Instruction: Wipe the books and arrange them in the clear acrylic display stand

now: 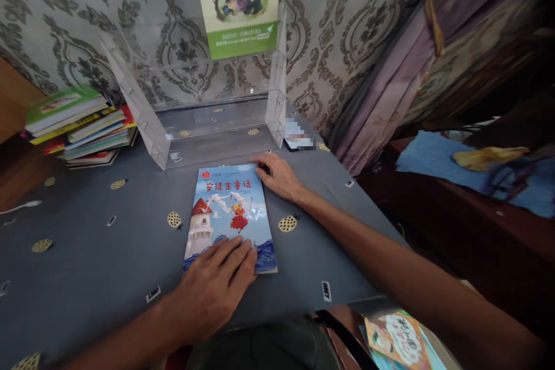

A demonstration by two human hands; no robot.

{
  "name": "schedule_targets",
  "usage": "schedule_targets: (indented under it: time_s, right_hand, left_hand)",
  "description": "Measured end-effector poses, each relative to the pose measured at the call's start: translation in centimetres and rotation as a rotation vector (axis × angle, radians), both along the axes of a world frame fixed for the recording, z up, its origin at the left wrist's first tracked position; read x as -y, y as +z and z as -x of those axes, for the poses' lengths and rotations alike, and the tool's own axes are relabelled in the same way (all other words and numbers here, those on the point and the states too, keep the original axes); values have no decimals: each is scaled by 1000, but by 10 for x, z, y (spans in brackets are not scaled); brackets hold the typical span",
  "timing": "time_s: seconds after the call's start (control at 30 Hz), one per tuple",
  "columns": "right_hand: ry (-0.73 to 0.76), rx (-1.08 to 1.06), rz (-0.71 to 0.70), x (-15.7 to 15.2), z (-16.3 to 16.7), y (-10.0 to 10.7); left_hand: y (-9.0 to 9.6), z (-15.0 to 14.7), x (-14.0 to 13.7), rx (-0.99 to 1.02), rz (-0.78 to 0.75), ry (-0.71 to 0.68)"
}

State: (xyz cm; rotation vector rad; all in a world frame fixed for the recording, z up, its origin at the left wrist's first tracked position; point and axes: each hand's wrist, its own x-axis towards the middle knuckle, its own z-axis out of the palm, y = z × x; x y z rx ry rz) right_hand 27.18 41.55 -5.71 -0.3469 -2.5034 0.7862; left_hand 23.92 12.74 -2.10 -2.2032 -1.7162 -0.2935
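A blue picture-covered book (229,208) lies closed and face up on the grey table, with red Chinese characters, a white tower and a figure in red on its cover. Across its lower edge rests my left hand (221,277), palm down, fingers stretched flat over the cover. My right hand (277,173) is at the book's upper right corner. Its thumb and fingers are apart around that corner, touching or very near it; nothing is gripped between them.
Behind the book stands a clear acrylic rack (221,144), with a green-edged book (243,29) up on it. Stacked books (91,124) sit at the left, a white spoon (21,206) at the far left. A phone (299,134) lies beside the rack. More books (403,341) are below the table's front right edge.
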Motion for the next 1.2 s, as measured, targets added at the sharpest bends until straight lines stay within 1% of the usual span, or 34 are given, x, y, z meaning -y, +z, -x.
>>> schedule_targets:
  time_s: [0.23, 0.4, 0.7, 0.83, 1.03, 1.13, 1.2]
  right_hand:
    - [-20, 19, 27, 4, -4, 3]
    - [-32, 1, 43, 6, -6, 3]
    - [-32, -16, 64, 10, -14, 5]
    - [-43, -26, 83, 16, -29, 10]
    - [-54, -20, 102, 34, -67, 14]
    - [-33, -1, 105, 44, -84, 15]
    - [-17, 1, 107, 51, -92, 15]
  left_hand:
    - [7, -4, 0, 180, -51, 53]
    - [14, -8, -2, 247, -71, 72]
    - [10, -14, -1, 392, -110, 152]
    - [9, -15, 0, 454, -136, 185]
    - [10, -18, 3, 538, -124, 232]
    - [8, -20, 3, 525, -126, 237]
    - [6, -21, 3, 479, -130, 231]
